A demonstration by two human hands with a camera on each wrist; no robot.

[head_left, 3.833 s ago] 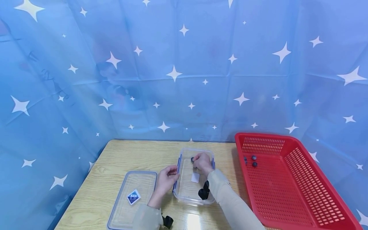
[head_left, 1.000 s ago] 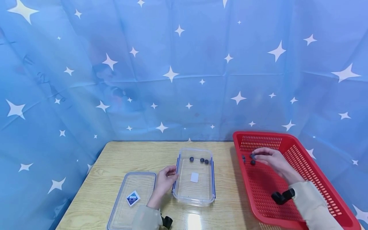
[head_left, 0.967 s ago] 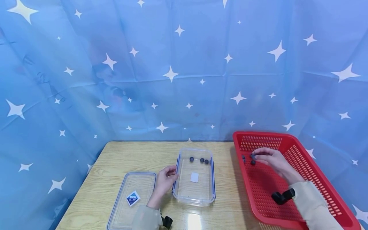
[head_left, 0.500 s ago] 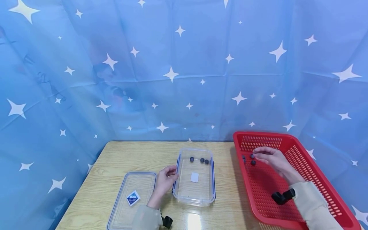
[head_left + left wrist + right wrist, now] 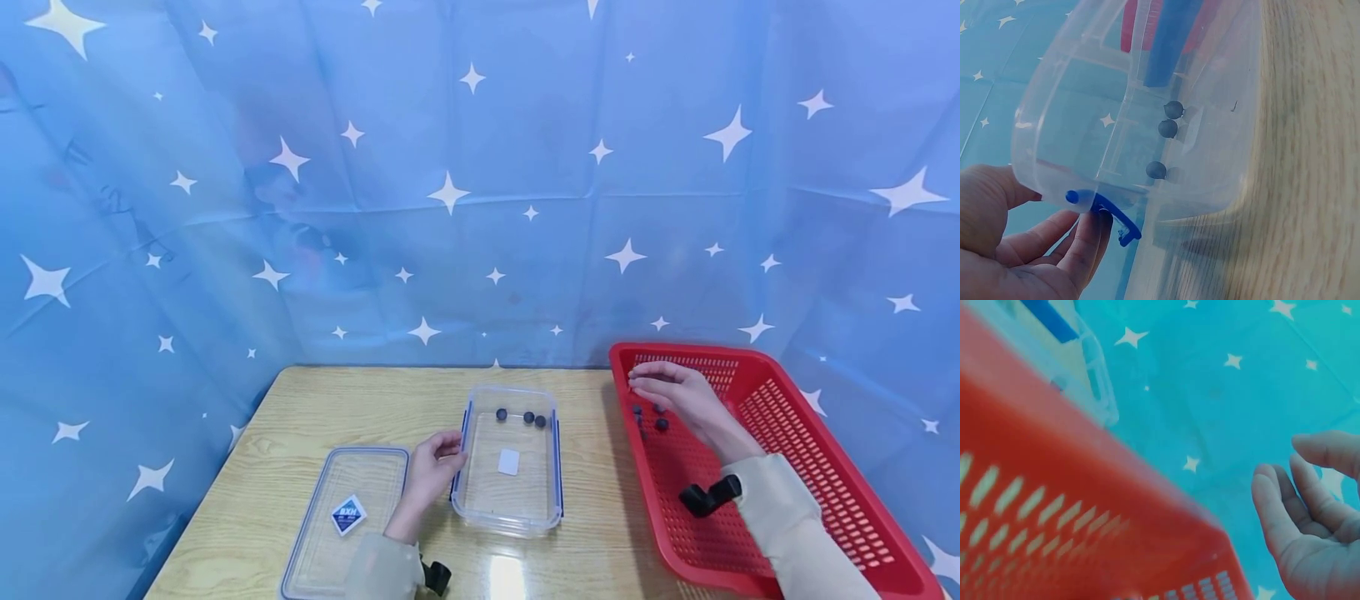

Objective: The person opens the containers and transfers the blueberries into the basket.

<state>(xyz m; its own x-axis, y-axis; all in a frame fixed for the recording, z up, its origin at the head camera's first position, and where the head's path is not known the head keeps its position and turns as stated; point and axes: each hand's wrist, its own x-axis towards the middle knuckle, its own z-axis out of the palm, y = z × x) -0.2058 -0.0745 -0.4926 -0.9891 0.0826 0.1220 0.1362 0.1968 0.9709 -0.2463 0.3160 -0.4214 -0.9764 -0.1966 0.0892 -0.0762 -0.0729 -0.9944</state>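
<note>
Dark round blueberries [image 5: 502, 415] lie near the far end of a clear plastic container [image 5: 507, 525] with blue side latches. My left hand [image 5: 429, 475] is at the container's left side; in the left wrist view its loosely bent fingers [image 5: 1088, 250] touch the edge by a lowered blue latch [image 5: 1113, 215]. My right hand [image 5: 690, 404] is raised over the far left part of a red basket [image 5: 652, 517], fingers loosely bent. Nothing shows between its fingers [image 5: 1269, 503] in the right wrist view. Several blueberries [image 5: 662, 424] lie on the basket floor below it.
A clear lid [image 5: 311, 533] with a blue seal and a blue-white label [image 5: 348, 515] lies left of the container on the wooden table [image 5: 360, 404]. A white square [image 5: 508, 462] shows at the container's bottom. Behind hangs a blue star-patterned curtain [image 5: 555, 275].
The right hand has gone from inside the container to the basket, and in the last half second has shifted left and up towards its rim. The left hand keeps its place.
</note>
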